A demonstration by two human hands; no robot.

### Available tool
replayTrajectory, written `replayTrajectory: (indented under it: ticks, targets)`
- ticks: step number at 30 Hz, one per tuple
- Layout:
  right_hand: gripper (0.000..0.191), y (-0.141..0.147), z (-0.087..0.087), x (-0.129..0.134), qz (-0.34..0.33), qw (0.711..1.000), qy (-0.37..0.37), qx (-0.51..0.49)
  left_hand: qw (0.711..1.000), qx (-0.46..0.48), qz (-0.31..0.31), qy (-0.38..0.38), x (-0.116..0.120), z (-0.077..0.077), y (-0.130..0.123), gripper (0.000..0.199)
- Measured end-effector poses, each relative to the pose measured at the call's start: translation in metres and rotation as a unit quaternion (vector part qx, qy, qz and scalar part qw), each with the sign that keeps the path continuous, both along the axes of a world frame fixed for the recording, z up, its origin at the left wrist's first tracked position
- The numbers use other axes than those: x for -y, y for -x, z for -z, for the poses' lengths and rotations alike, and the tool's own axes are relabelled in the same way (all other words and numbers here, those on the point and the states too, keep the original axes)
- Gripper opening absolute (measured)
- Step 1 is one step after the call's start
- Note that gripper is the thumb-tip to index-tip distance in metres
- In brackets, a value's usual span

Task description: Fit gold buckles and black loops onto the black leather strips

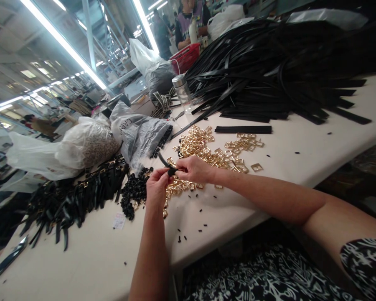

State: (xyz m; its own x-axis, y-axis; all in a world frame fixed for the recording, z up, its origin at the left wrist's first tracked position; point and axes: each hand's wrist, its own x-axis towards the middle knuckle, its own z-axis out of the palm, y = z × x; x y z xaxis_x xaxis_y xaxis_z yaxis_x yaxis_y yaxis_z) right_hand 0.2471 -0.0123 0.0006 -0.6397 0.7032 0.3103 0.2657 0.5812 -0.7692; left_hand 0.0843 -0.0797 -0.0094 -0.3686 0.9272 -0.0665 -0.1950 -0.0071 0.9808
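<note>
Ideally, I'd steady the black strap (163,159) the left hand (157,184) and right hand (194,169) pinch, avoiding gold buckles (194,141) at two o'clock.

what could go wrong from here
The left hand and right hand hold a narrow black strap close to a heap of gold-coloured metal buckles, so a careless move might knock some away. A clear, silver-lidded cylindrical bottle stands beside a pile of long black straps; pulling one could tip it. Small black pieces near the pale table's edge might get brushed off.
</note>
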Motion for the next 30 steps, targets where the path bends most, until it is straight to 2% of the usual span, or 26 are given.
replayTrajectory:
  ticks: [4, 12, 19, 24, 30]
  targets:
    - [0.014, 0.0007, -0.001, 0.0017, 0.012, 1.0, -0.02, 0.018, 0.999, 0.031, -0.008, 0.013, -0.0018, -0.0009, -0.0004, 0.026]
    - [0.016, 0.0019, 0.0022, -0.0011, 0.018, 0.999, 0.027, -0.01, 0.992, 0.12, -0.016, 0.031, -0.0036, -0.0023, 0.0006, 0.027]
    - [0.018, 0.0005, -0.0014, 0.0017, 0.05, 0.998, -0.003, 0.026, 0.998, 0.056, -0.027, 0.001, -0.0037, -0.001, -0.0038, 0.03]
    - [0.026, 0.0014, 0.0019, -0.001, 0.025, 0.999, 0.006, 0.023, 0.999, 0.047, -0.01, 0.007, -0.0023, -0.0012, -0.0041, 0.03]
    - [0.023, -0.0025, -0.0026, -0.0043, 0.027, 0.994, -0.072, 0.084, 1.0, 0.022, 0.005, 0.006, 0.0002, -0.0012, 0.002, 0.03]
